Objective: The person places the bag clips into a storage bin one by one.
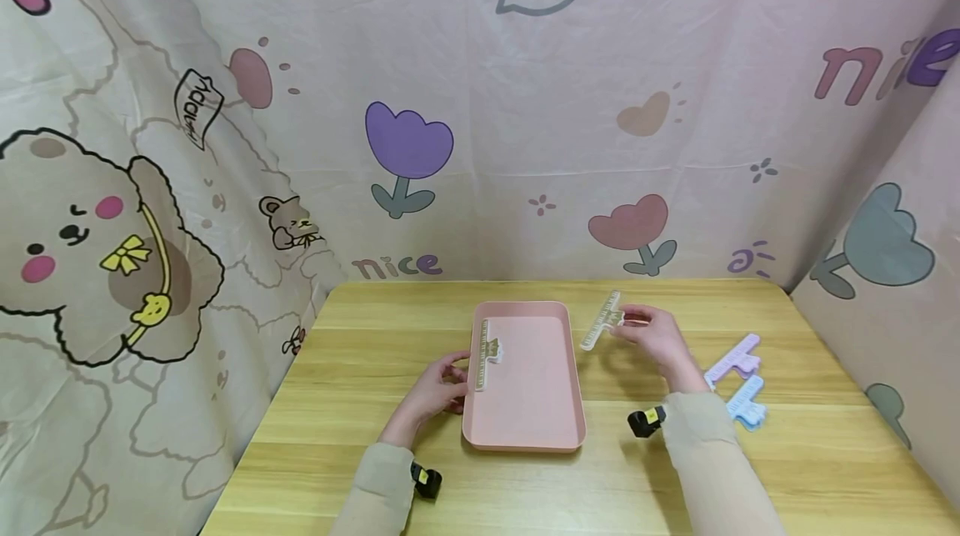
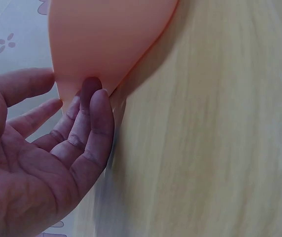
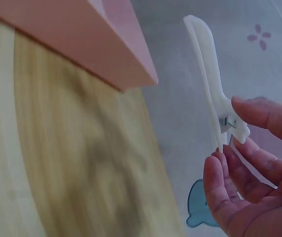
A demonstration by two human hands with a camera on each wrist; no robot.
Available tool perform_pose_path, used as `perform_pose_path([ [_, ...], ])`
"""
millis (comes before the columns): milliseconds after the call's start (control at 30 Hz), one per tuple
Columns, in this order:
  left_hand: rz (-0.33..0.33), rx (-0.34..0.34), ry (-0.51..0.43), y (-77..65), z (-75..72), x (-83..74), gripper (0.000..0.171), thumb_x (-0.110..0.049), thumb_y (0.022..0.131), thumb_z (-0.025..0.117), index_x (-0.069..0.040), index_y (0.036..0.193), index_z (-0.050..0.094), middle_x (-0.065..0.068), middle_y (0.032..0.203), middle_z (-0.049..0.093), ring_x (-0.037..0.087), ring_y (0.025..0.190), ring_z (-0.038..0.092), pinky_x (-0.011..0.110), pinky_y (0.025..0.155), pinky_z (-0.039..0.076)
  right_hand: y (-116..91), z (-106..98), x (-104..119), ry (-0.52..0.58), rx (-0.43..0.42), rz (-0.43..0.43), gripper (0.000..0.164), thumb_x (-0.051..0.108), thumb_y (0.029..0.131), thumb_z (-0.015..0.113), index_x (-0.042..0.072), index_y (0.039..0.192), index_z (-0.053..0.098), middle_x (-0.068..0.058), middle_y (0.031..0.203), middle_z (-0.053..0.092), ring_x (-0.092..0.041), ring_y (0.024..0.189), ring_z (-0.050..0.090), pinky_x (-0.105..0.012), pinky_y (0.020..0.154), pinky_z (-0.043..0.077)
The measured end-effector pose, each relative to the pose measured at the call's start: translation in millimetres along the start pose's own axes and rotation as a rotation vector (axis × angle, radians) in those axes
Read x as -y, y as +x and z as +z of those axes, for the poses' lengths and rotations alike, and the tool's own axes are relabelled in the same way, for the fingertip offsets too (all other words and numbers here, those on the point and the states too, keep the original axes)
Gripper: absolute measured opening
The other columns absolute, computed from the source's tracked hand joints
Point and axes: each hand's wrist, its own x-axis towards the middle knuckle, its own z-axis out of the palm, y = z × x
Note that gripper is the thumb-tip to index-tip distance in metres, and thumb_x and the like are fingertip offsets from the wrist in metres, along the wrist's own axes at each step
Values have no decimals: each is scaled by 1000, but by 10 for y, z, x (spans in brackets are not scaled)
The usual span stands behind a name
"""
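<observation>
Out over the table right of the tray, my right hand [image 1: 656,336] pinches a white ruler clip [image 1: 602,321] by its short grip. In the right wrist view, thumb and fingers sit on either side of that grip, and the long bar points up. My left hand [image 1: 435,390] is at the left side of the pink tray [image 1: 525,439], its fingertips touching the outer wall, as the left wrist view also shows. Inside the tray, along its left wall, lies another pale ruler clip [image 1: 483,357].
To the right of my right forearm, a purple clip [image 1: 733,359] and a blue clip [image 1: 747,403] lie on the wooden table [image 1: 360,353]. A printed cloth [image 1: 480,144] hangs behind the table and along both sides.
</observation>
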Motion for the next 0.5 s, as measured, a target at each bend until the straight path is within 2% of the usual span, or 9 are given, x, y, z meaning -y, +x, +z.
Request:
perform_pose_path([
  [200, 2, -4, -3, -26, 10, -28, 59, 7, 89, 60, 8, 144, 38, 28, 106, 54, 28, 75, 62, 47, 65, 57, 13, 150, 120, 22, 39, -31, 58, 10, 84, 77, -9, 134, 52, -26, 128, 56, -34, 115, 57, -34, 94, 49],
  [500, 5, 1, -3, -12, 8, -5, 60, 8, 88, 59, 8, 144, 37, 29, 106, 54, 28, 76, 61, 47, 65, 57, 51, 433, 232, 21, 86, -76, 52, 4, 82, 76, -8, 129, 57, -24, 121, 61, -33, 110, 58, -32, 89, 51],
])
